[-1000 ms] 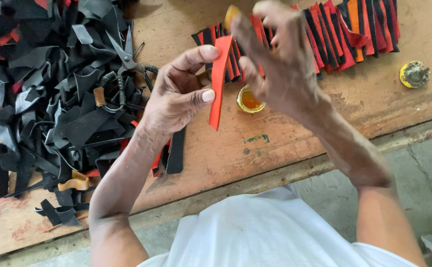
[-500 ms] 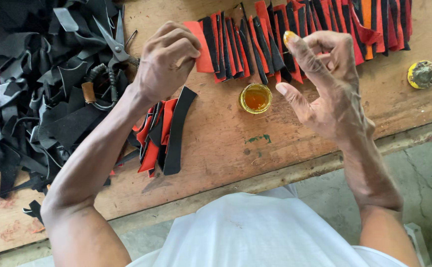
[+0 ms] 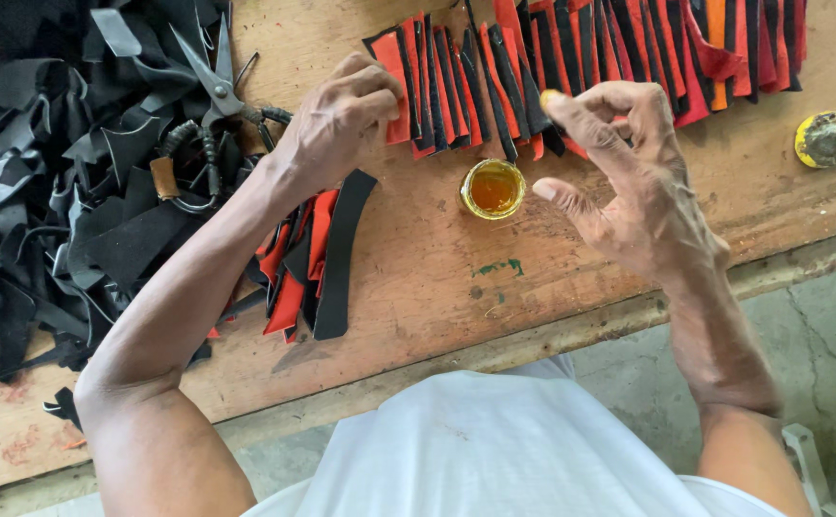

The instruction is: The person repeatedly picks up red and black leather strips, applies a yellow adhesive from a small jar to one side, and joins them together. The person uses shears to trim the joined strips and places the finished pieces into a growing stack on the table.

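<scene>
Left hand (image 3: 341, 120): upper middle of the frame, fingers curled together and pressing down on the left end of the strip row (image 3: 590, 67); whether they pinch a strip, I cannot tell.
Right hand (image 3: 629, 182): right of centre, raised above the bench (image 3: 418, 287), fingers spread apart and holding nothing; the forefinger tip carries a yellow dab.
Glue pot (image 3: 493, 189): small open round pot of amber liquid, on the bench between the hands, just below the strip row.
Strip row: red and black strips overlapped along the top edge.
Loose strips (image 3: 313, 263): a small red and black bundle under the left forearm.
Scissors (image 3: 212, 86): on the black scrap heap (image 3: 54, 191), upper left.
Small tin (image 3: 825, 139): right edge.
Risk: the open pot sits close to both wrists, so a careless sweep could tip it onto the strips; the wet fingertip could smear the wrong faces.
</scene>
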